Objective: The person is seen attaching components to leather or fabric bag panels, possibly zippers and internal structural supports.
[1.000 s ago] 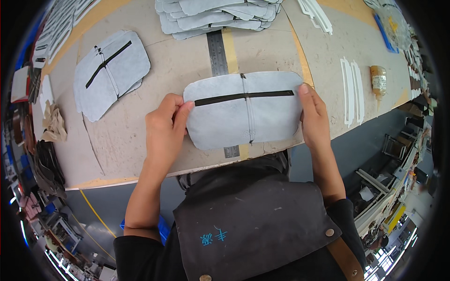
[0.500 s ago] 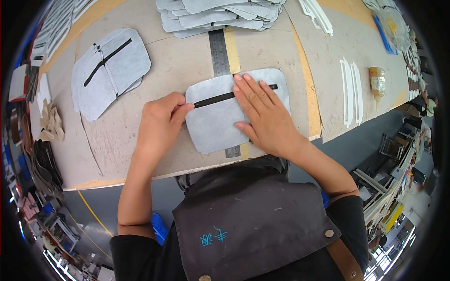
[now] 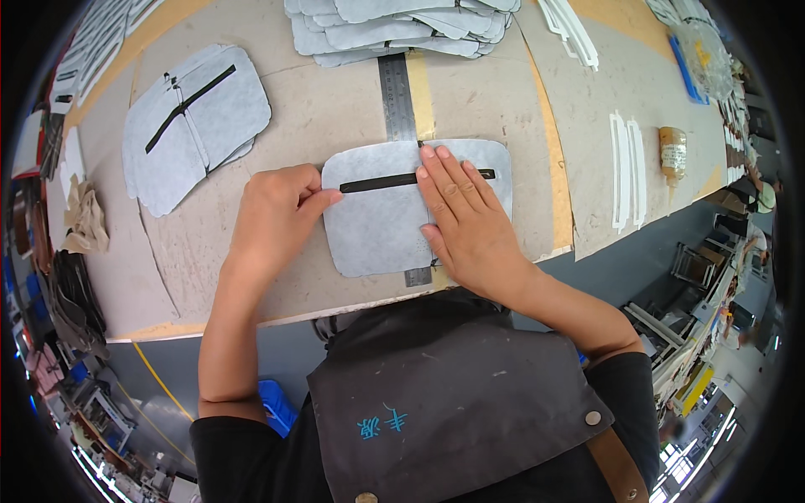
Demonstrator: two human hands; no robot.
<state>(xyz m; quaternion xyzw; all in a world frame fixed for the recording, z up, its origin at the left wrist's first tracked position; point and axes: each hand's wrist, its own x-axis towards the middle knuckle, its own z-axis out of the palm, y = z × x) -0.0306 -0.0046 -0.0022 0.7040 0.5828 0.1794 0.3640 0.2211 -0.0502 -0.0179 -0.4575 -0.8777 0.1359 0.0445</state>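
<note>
A light grey rounded panel (image 3: 377,239) lies on the work table in front of me. A dark strip (image 3: 377,182), zipper-like, runs across its upper half. My left hand (image 3: 281,210) has its thumb and curled fingers pinched at the panel's left edge, beside the strip's end. Flat on the right half rests my right hand (image 3: 465,218), fingers stretched out, covering part of the strip. Beneath the panel passes a metal ruler (image 3: 397,96), showing beyond its far and near edges, with a strip of yellowish tape (image 3: 421,96) alongside.
Similar panels (image 3: 231,113) lie fanned at the left, and a taller stack (image 3: 402,33) stands at the far edge. To the right are white strips (image 3: 629,172) and a bottle of amber liquid (image 3: 672,155). Crumpled brown paper (image 3: 85,218) sits at the far left.
The panel has turned slightly clockwise, so its dark strip lies closer to level. Both hands moved with it, keeping their places on it.
</note>
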